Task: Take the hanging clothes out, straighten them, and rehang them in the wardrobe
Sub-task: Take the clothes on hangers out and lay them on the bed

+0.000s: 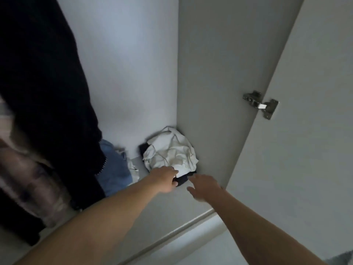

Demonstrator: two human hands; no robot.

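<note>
A crumpled white garment [170, 150] lies on a dark folded piece [183, 180] in the wardrobe's back right corner, on the floor panel [152, 209]. My left hand [164, 179] reaches down to the pile's front edge, its fingers curled on the white and dark cloth. My right hand [204, 185] hovers just right of it with fingers spread and relaxed, its fingertips at the dark cloth. A long black coat [47, 88] hangs at the left, with a brownish plaid garment [24, 169] beside it.
Blue denim clothing [114, 167] lies on the floor panel left of the pile, with a small white scrap [133, 169] next to it. The wardrobe's right side wall [219, 83] and the open door [305, 150] with a metal hinge [261, 104] stand close on the right.
</note>
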